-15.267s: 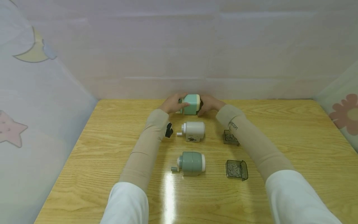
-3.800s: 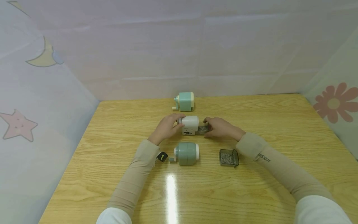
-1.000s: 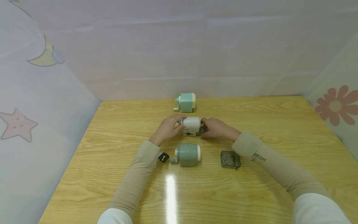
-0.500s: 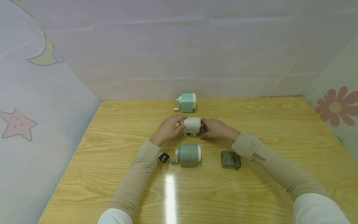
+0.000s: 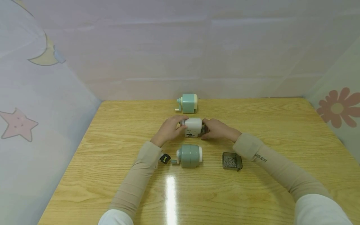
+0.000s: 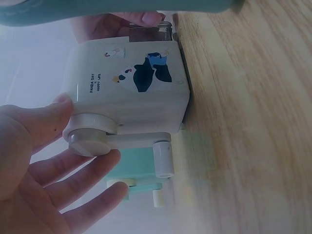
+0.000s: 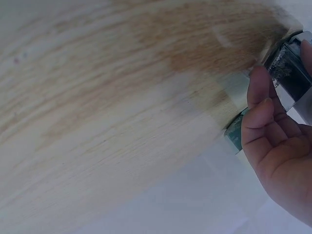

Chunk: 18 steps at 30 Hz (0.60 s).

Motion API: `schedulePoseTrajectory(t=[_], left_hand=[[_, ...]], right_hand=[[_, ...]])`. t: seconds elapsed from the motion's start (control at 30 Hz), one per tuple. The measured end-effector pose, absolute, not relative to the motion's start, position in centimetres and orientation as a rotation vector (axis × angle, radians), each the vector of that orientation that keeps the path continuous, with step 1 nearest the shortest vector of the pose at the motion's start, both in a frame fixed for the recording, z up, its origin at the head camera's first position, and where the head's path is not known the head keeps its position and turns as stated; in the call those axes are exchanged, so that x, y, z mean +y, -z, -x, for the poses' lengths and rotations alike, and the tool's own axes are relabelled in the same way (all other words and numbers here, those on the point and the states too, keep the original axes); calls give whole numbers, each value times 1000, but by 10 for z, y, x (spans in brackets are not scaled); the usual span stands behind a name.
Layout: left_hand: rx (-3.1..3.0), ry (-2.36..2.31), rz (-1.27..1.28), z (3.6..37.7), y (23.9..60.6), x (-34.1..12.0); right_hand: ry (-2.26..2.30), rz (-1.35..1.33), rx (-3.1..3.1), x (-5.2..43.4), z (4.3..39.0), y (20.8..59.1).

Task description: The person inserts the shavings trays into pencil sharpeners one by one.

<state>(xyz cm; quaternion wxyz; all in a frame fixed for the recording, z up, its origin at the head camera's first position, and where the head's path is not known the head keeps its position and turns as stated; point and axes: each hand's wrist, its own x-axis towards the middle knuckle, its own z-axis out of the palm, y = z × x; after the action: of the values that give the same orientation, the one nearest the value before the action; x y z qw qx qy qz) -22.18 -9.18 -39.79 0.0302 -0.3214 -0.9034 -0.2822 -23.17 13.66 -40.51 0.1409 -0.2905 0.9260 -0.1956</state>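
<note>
A white crank pencil sharpener [image 5: 193, 126] with a panda print stands mid-table. My left hand [image 5: 169, 128] holds its crank end, thumb on the near side and fingers round the far side; the crank [image 6: 139, 141] hangs free in the left wrist view. My right hand [image 5: 217, 128] pinches the smoky clear shavings drawer [image 6: 151, 33], which is partly inside the sharpener's other end. Shavings show in the drawer [image 7: 287, 68] in the right wrist view. My right fingers hide much of it in the head view.
A teal sharpener [image 5: 189, 103] stands behind, near the wall. In front is a dark green sharpener [image 5: 190, 156], its crank to the left. A loose drawer [image 5: 232, 161] with shavings lies at right on the wooden table [image 5: 213, 200].
Earlier my hands were on the teal sharpener, and the white one's drawer lay on the table. My right hand has since brought that drawer in and slid it deeper leftward; the last half second shows little movement.
</note>
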Motion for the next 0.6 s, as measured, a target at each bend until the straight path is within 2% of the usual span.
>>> schedulePoseTrajectory(t=[0.6], left_hand=[[-2789, 875, 989, 221, 396, -92]], right_hand=[[599, 839, 2665, 136, 231, 403]])
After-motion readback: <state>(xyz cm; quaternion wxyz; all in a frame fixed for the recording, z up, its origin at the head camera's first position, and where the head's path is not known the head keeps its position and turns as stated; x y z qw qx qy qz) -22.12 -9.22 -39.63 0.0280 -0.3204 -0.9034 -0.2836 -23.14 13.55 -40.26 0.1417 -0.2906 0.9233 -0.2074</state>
